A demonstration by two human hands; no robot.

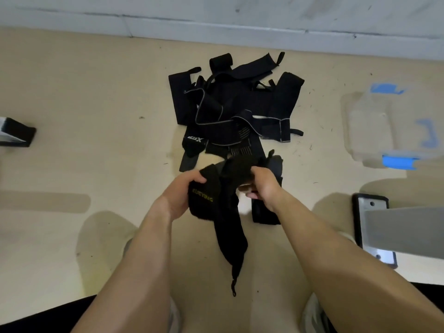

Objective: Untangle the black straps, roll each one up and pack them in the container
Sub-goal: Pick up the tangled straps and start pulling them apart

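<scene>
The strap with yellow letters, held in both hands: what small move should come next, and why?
Probably draw the strap toward the body, away from the pile. The left hand grips its lettered end, the right hand grips its upper fold, and its tail hangs free, but the top lies close to the pile, so I cannot tell whether it is loose.
</scene>
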